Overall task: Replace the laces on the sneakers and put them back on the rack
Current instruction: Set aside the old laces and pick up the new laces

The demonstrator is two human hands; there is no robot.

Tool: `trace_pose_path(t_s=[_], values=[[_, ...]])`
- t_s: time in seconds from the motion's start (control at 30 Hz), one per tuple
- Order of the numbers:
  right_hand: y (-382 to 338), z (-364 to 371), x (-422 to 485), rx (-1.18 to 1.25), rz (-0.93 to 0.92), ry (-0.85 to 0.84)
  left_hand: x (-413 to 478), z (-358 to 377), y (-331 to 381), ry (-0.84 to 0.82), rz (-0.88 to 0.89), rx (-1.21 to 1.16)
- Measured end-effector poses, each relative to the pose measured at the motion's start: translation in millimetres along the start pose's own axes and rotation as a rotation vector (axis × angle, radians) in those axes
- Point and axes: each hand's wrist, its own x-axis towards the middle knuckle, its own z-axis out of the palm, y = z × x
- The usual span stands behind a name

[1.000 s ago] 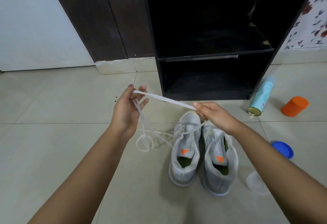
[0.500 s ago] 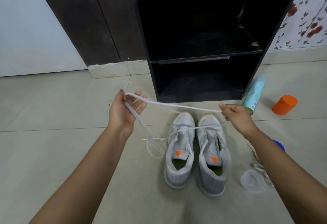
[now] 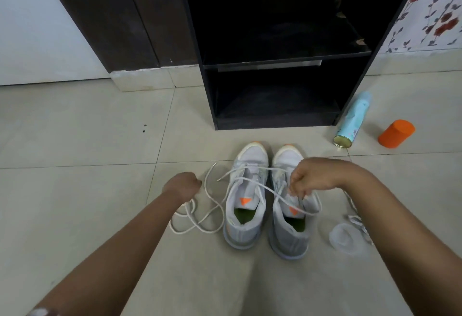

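Closest to you on the floor (image 3: 75,190), a clear round lid (image 3: 346,238) lies just inside your right forearm, with a second bundled lace (image 3: 356,219) touching its far edge. Beside it the two grey sneakers stand side by side, heels towards you and toes towards the rack: the left sneaker (image 3: 246,218) and the right sneaker (image 3: 291,234). Your right hand (image 3: 312,178) hovers over the right sneaker's tongue, fingers curled down and pinching the white lace (image 3: 205,183), which crosses both shoes and spills into loose loops on the tiles to the left. Your left hand (image 3: 181,185) is clenched low above those loops; the lace runs under it, but you cannot tell whether it is actually gripped. Farther off to the right, a pale blue spray can (image 3: 353,120) lies on its side near an orange container (image 3: 396,133). Just beyond the toes stands the dark rack (image 3: 275,63).
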Motion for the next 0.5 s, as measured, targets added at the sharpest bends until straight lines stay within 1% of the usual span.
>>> trace_pose_path(t_s=[0.07,0.1,0.13,0.17,0.23,0.3,0.4,0.5], values=[[-8,6,14,-0.075,0.016,0.286,8,5,2,0.134,-0.031,-0.168],[-14,9,25,-0.116,0.009,0.426,13,6,3,0.176,-0.049,-0.217],[-21,12,36,-0.134,-0.020,0.520,17,8,5,0.209,-0.059,-0.239],[-31,13,52,-0.139,-0.059,0.557,21,10,6,0.233,-0.069,-0.243],[-53,18,89,-0.161,-0.140,0.543,33,16,13,0.269,-0.051,-0.237],[-74,26,118,-0.212,-0.180,0.498,40,23,21,0.296,-0.010,-0.211],[-94,38,159,-0.366,-0.123,0.455,53,32,27,0.275,0.013,-0.158],[-96,48,177,-0.506,-0.048,0.446,58,41,24,0.316,0.039,-0.064]])
